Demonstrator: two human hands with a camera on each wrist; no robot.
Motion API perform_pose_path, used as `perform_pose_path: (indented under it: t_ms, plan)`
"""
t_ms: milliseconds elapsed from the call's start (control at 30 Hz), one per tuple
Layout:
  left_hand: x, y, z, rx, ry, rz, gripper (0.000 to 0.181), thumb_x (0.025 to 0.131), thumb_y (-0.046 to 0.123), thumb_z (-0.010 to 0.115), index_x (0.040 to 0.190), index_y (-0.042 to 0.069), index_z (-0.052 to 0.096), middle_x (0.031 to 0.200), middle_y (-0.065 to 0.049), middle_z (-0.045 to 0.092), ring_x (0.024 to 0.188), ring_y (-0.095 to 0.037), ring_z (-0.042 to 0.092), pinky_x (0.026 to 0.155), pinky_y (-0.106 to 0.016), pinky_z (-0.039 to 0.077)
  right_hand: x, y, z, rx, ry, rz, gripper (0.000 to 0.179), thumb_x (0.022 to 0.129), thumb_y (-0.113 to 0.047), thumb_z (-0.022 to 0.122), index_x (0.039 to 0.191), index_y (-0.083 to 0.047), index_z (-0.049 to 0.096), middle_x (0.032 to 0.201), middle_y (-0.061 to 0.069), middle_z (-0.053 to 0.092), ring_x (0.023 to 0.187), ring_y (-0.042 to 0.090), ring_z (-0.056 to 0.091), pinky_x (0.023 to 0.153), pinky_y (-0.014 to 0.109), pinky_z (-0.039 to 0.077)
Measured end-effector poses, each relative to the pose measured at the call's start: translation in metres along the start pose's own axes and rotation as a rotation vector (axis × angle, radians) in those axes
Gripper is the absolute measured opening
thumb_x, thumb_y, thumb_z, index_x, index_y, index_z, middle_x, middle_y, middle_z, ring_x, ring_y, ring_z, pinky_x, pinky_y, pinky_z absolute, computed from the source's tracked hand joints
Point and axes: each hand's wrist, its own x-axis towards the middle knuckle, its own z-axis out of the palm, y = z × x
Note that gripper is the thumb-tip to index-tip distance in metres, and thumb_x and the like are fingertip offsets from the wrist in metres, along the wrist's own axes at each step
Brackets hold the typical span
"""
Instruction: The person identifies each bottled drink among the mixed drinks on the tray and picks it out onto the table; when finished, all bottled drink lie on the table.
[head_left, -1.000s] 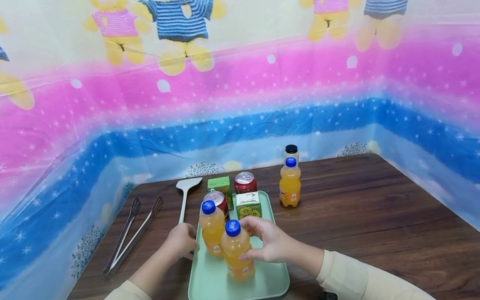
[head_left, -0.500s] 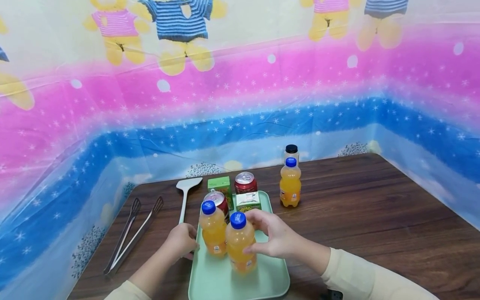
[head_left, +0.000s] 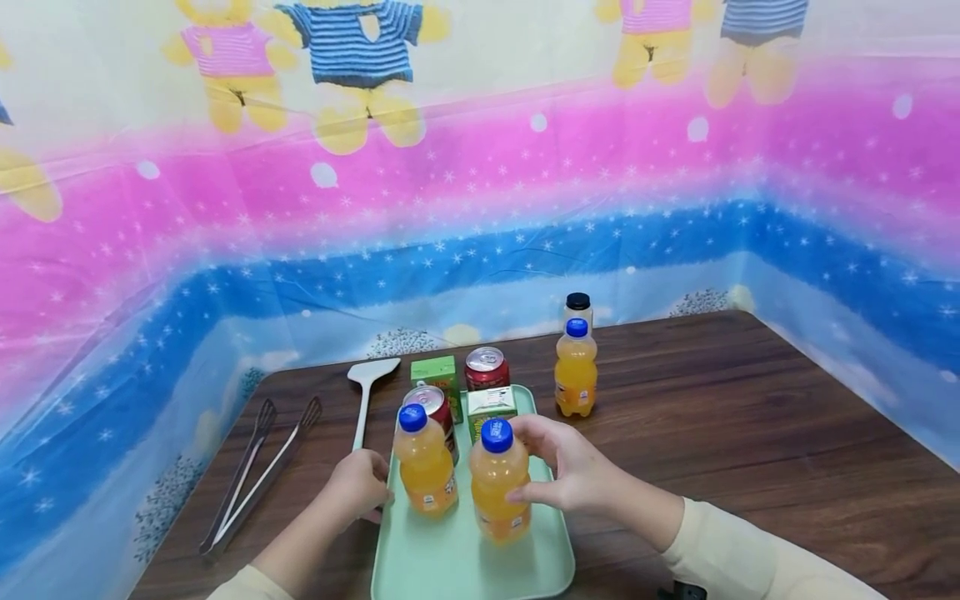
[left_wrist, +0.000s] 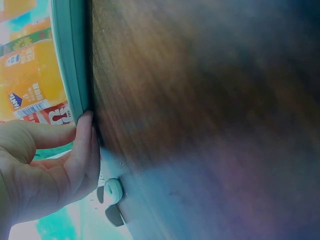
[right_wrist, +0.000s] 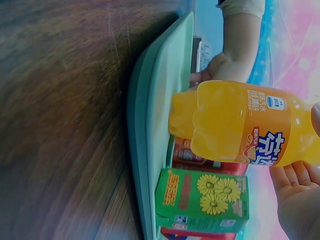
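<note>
My right hand (head_left: 573,468) grips an orange soda bottle (head_left: 501,492) with a blue cap, thumb and fingers round its sides. In the right wrist view this held bottle (right_wrist: 240,125) appears just above the pale green tray (right_wrist: 155,100). Thumb and fingers of my left hand (head_left: 356,486) pinch the tray's left rim; the left wrist view shows the rim (left_wrist: 75,65) between them. On the tray, a second orange soda bottle (head_left: 426,471) stands left of the held one. Behind it are a red can (head_left: 435,407) and a green drink carton (head_left: 491,410).
Another green carton (head_left: 438,379) and red can (head_left: 487,367) stand at the tray's far end. Beyond its right side are an orange soda bottle (head_left: 576,375) and a black-capped bottle (head_left: 578,307). Metal tongs (head_left: 255,483) and a white spatula (head_left: 363,400) lie to the left.
My right hand has carried the orange soda bottle rightward and slightly away from me, widening the gap to the other bottle. My left hand keeps its hold on the tray rim.
</note>
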Motion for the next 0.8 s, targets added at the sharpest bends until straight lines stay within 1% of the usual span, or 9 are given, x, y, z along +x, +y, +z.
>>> perform_pose_path:
  t_ms: [133,233,300,400,500,567,800]
  plan:
    - [0.000,0.001,-0.001,0.003,0.005,-0.016,0.027,0.075,-0.012,0.066,0.100,-0.012,0.057,0.078,-0.014,0.054,0.062,-0.020,0.060,0.051,-0.029,0.058,-0.002,0.001,-0.006,-0.028,0.021,-0.020,0.049,0.079,0.001,0.072,0.121,-0.003,0.049,0.115,0.010,0.056,0.106,0.025,0.056,0.094,0.040,0.049]
    - [0.000,0.001,-0.001,0.003,0.004,-0.017,0.026,0.075,-0.012,0.066,0.099,-0.012,0.058,0.077,-0.014,0.054,0.062,-0.020,0.061,0.051,-0.029,0.058,-0.005,0.002,-0.012,-0.062,0.042,-0.018,0.049,0.079,0.002,0.072,0.122,-0.002,0.049,0.115,0.010,0.056,0.105,0.025,0.057,0.094,0.040,0.050]
    - [0.000,0.001,-0.001,0.003,0.004,-0.019,0.025,0.075,-0.012,0.066,0.098,-0.011,0.058,0.077,-0.014,0.054,0.062,-0.020,0.060,0.050,-0.029,0.058,-0.007,0.002,-0.016,-0.089,0.061,-0.004,0.049,0.079,0.001,0.073,0.122,-0.001,0.049,0.115,0.009,0.056,0.105,0.024,0.057,0.094,0.040,0.050]
    - [0.001,0.001,0.000,0.000,0.003,-0.022,0.024,0.075,-0.011,0.066,0.097,-0.010,0.058,0.077,-0.013,0.054,0.062,-0.019,0.060,0.050,-0.029,0.058,-0.010,0.001,-0.022,-0.125,0.103,0.046,0.050,0.078,-0.003,0.074,0.122,-0.003,0.050,0.115,0.007,0.057,0.106,0.023,0.057,0.094,0.037,0.049]
    - [0.000,0.001,-0.001,-0.003,0.004,-0.028,0.024,0.075,-0.012,0.066,0.097,-0.010,0.059,0.076,-0.013,0.055,0.062,-0.020,0.060,0.050,-0.029,0.058,-0.014,0.002,-0.028,-0.146,0.143,0.096,0.051,0.078,-0.005,0.075,0.122,-0.004,0.050,0.115,0.005,0.058,0.107,0.021,0.057,0.096,0.034,0.048]
    - [0.001,0.002,-0.001,-0.002,0.003,-0.031,0.024,0.075,-0.012,0.066,0.098,-0.010,0.059,0.077,-0.013,0.055,0.062,-0.020,0.060,0.050,-0.029,0.058,-0.017,0.004,-0.033,-0.143,0.167,0.119,0.051,0.077,-0.004,0.075,0.122,-0.003,0.049,0.115,0.006,0.058,0.108,0.021,0.057,0.096,0.032,0.048]
    - [0.002,0.002,-0.002,-0.001,0.000,-0.044,0.027,0.075,-0.012,0.066,0.100,-0.011,0.058,0.078,-0.014,0.055,0.062,-0.020,0.060,0.051,-0.029,0.058,-0.024,0.008,-0.053,-0.166,0.241,0.122,0.052,0.077,0.001,0.074,0.122,-0.001,0.049,0.118,0.011,0.058,0.110,0.020,0.057,0.095,0.032,0.048]
